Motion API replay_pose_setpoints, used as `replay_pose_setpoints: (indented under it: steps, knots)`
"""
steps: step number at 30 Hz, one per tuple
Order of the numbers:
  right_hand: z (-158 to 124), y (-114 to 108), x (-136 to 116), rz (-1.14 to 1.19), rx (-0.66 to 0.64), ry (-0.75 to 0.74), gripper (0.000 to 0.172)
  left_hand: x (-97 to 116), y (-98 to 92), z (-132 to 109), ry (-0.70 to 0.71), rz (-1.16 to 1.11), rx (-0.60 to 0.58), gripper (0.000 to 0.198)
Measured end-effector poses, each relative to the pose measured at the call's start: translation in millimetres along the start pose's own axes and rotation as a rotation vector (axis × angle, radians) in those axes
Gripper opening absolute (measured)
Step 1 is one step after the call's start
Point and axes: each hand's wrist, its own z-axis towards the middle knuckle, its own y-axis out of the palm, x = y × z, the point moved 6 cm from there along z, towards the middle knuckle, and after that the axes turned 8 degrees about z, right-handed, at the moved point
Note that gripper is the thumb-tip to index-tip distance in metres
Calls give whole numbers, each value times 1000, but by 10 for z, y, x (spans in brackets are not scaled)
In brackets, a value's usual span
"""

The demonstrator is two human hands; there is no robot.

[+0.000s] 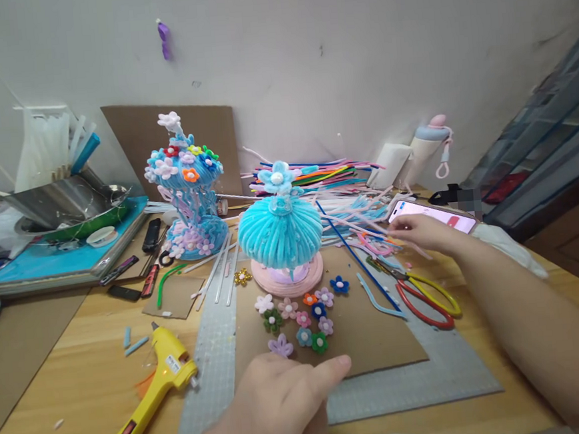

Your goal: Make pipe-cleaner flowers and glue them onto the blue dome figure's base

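My left hand point(283, 391) rests near the front edge of a brown cardboard sheet point(380, 343), fingers curled with the thumb stretched out, holding nothing I can see. Just beyond it lie several small pipe-cleaner flowers point(302, 317). My right hand point(418, 230) reaches out to the right over a heap of pipe cleaners point(349, 205), fingers pinched near pink strands; what they hold is unclear. A light blue pipe-cleaner dome point(281, 234) with a flower on top stands on a pink base in the middle. A taller blue flowered model point(187, 185) stands behind it to the left.
A yellow glue gun point(152, 388) lies at the front left. Red and yellow scissors point(429, 296) lie right of the cardboard, beside a lit phone point(432, 216). A grey cutting mat point(432, 373) lies under the cardboard. Metal bowls, books and glue sticks fill the back left.
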Motion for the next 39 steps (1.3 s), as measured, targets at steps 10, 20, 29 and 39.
replay_pose_setpoints:
  steps: [10, 20, 29, 39]
  knots:
    - [665, 313, -506, -336, 62, -265, 32, -1, -5, 34, -27, 35, -36, 48]
    - [971, 685, -591, -567, -45, -360, 16, -59, 33, -9, -13, 29, 0, 44]
    - [929, 160, -960, -621, 144, -472, 21, -39, 38, 20, -16, 25, -36, 47]
    - [54, -1054, -1144, -602, 748, -325, 60, -32, 81, -45, -157, -52, -185, 59]
